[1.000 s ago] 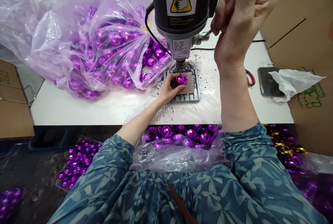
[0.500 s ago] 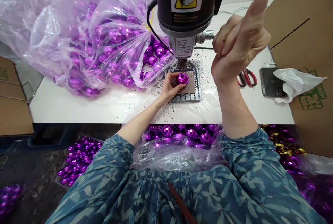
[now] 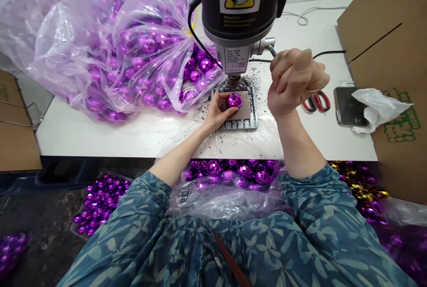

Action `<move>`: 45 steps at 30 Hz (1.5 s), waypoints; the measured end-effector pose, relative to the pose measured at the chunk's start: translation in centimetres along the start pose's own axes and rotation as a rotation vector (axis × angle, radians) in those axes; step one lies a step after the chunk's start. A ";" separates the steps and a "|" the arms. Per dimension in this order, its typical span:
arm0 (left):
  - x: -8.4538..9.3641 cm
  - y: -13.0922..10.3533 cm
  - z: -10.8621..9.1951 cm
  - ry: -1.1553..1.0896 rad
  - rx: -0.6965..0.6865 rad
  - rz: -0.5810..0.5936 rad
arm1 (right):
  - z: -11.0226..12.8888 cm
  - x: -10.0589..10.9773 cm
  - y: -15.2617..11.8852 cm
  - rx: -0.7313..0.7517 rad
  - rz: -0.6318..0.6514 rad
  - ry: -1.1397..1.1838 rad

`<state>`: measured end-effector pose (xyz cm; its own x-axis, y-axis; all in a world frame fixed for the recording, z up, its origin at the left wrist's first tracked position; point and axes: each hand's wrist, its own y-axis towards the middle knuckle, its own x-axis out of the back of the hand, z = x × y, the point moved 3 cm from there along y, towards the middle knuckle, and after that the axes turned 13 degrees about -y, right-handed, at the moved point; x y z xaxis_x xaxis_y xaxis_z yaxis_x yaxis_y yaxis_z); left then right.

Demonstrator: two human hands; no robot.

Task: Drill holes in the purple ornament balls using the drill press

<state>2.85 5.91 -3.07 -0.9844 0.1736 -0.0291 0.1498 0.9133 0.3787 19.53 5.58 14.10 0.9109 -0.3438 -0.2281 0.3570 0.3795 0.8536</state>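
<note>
My left hand (image 3: 218, 111) pinches a shiny purple faceted ball (image 3: 234, 100) between thumb and fingers. The ball rests on a brown square pad (image 3: 245, 111) over the slotted metal base (image 3: 254, 122), right under the chuck (image 3: 234, 81) of a black drill press (image 3: 240, 25). To the right of the press, my right hand (image 3: 296, 80) is closed in a fist around the feed lever (image 3: 271, 49), whose end the fingers hide. Dark specks lie scattered around the base.
A clear bag of purple balls (image 3: 143, 56) fills the left of the white table (image 3: 100, 140). On the right are red-handled scissors (image 3: 322, 101), a phone (image 3: 348, 105), a crumpled tissue (image 3: 383, 107) and a cardboard box (image 3: 390, 56). More balls (image 3: 245, 171) sit below the front edge.
My right hand has come down and slightly left, its thumb now lower, and more of the lever shows. My left hand and the ball have stayed in place.
</note>
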 end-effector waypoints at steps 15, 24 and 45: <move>0.1 -2.2 -3.5 0.158 -0.030 -0.133 | 1.5 -3.9 7.4 -0.185 0.007 0.115; 1.7 -6.1 -9.1 0.247 -0.076 0.292 | 1.0 -3.8 7.4 -0.251 0.007 0.199; 13.4 9.5 -2.5 -0.102 0.121 -0.110 | 0.4 -3.7 7.3 -0.155 -0.021 0.204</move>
<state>-9.16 15.99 2.49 -0.9818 0.1013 -0.1605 0.0581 0.9655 0.2539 18.69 9.22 21.35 0.9203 -0.1781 -0.3484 0.3893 0.5067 0.7692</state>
